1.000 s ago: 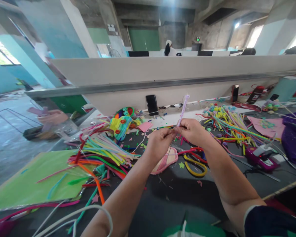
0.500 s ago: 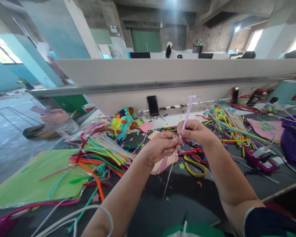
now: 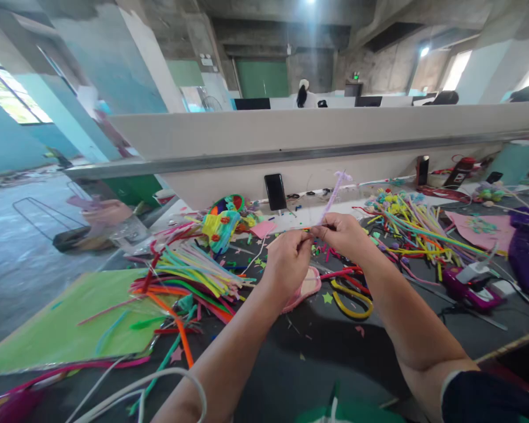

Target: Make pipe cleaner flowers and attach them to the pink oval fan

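Note:
A lilac fuzzy stem (image 3: pixel 334 197) stands up at a slant above my fingers, with a small crosspiece at its top. The thumb and fingers of my right hand (image 3: pixel 341 235) pinch near its lower end. Close beside, fingertips nearly touching the right ones, my left hand (image 3: pixel 290 258) is closed with its back to the camera; what it grips is hidden. Under my hands lies a pink-edged pad (image 3: pixel 307 288), partly covered by the left hand. Yellow-handled scissors (image 3: pixel 351 301) rest to its right.
Bundles of colourful fuzzy stems lie left (image 3: pixel 203 267) and right (image 3: pixel 418 226). A phone (image 3: pixel 275 191) leans on the divider. A green sheet (image 3: pixel 79 317) is at the left; a magenta power strip (image 3: pixel 474 294) with plugs at the right. A person (image 3: pixel 305 95) is beyond the divider.
My left hand has turned over, back upward, and its fingers are now more hidden. The lilac stem leans further right and sits lower between the hands. The view has shifted slightly.

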Demonstrator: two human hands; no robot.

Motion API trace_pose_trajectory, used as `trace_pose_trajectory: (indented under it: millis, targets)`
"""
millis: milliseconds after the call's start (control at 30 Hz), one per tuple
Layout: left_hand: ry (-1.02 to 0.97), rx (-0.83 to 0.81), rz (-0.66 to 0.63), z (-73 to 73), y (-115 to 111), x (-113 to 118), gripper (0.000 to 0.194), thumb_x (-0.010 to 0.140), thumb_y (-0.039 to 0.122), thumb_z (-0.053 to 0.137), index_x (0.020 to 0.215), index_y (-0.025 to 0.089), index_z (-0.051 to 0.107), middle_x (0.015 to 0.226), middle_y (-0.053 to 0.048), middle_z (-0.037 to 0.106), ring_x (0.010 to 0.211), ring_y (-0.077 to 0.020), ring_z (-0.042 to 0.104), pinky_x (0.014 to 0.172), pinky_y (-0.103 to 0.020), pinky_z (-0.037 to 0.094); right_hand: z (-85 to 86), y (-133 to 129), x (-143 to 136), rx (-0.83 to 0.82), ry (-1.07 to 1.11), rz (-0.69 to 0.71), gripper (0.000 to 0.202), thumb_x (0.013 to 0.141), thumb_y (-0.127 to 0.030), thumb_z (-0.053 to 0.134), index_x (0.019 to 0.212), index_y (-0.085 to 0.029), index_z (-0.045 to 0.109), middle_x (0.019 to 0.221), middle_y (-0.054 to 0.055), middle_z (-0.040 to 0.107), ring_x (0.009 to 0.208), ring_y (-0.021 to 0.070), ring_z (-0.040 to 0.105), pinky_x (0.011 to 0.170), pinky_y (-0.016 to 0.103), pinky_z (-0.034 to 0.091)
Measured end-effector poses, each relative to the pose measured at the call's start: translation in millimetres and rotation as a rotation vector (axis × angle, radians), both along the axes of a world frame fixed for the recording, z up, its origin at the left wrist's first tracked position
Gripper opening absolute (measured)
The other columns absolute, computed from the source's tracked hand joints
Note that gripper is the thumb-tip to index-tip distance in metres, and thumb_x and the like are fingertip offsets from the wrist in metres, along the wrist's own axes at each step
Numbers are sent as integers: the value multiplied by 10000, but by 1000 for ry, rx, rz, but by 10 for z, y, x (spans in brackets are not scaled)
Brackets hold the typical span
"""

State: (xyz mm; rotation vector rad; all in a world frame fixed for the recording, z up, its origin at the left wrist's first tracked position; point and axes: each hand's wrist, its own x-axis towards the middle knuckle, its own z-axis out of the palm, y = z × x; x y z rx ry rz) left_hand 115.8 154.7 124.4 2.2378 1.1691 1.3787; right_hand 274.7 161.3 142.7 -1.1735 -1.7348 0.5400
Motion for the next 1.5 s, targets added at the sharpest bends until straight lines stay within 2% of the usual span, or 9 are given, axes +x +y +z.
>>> trace_pose_trajectory:
  millis: [100,267,467,667,833,1133,1267,1400,1500]
  targets:
    - [88,67,-20,-14,24,0,163,832,192,517,739,160,648,724,-27,642,706,-136,552,684,-250,409,-1,-11,-25,29,-64,-47,150,754,-249,578,641,-151,577,558,-17,514,548,100,424,535,236,304]
    - [5,-181,-242,23,105,-54,146,811,246,567,766,156,673,700,-11,637,670,-131,557,632,-233,421,-8,30,52,-22,79,155,201,754,-329,579,651,-159,546,578,-23,485,552,101,412,533,240,314]
    - [-104,-309,-427,41,180,-116,160,786,270,619,752,134,695,773,-40,629,746,-142,556,673,-241,414,-43,56,68,-104,200,222,243,757,-378,604,671,-164,531,543,-50,429,497,79,334,491,235,258]
    - [-203,-394,-440,36,149,-81,231,790,334,619,700,131,683,660,-10,557,652,-112,474,599,-231,343,-45,57,113,-90,177,242,269,759,-388,629,657,-153,544,549,-48,435,507,76,340,498,237,257]
    - [-509,-661,-559,-84,133,13,263,748,375,673,680,123,651,497,50,394,468,-41,278,474,-206,191,-56,79,168,-103,249,315,256,768,-382,639,683,-153,563,569,-40,458,513,77,354,500,230,272]
    - [-824,-1088,-870,-41,-123,150,208,677,267,729,661,100,605,579,-1,540,406,4,254,429,-181,116,-123,82,147,-21,527,701,251,742,-383,692,657,-171,589,643,-2,514,596,111,464,558,248,353]
    - [-762,-808,-649,-13,-175,154,195,744,295,658,673,129,584,560,29,486,424,-23,252,433,-200,153,-98,65,94,-124,548,659,247,754,-390,680,701,-163,599,629,-13,503,542,89,441,514,231,331]
    - [-357,-199,-217,-42,-72,82,219,803,221,565,600,152,521,569,24,461,547,-81,383,550,-230,301,-73,64,-35,-157,514,361,251,737,-400,680,738,-173,574,577,-44,489,485,74,410,487,221,314]
    - [-75,155,-23,-101,3,44,205,816,164,509,610,167,510,631,-6,511,643,-122,453,646,-265,349,-72,55,-135,-105,447,104,283,678,-398,708,640,-173,541,535,-48,480,484,79,397,480,227,308]
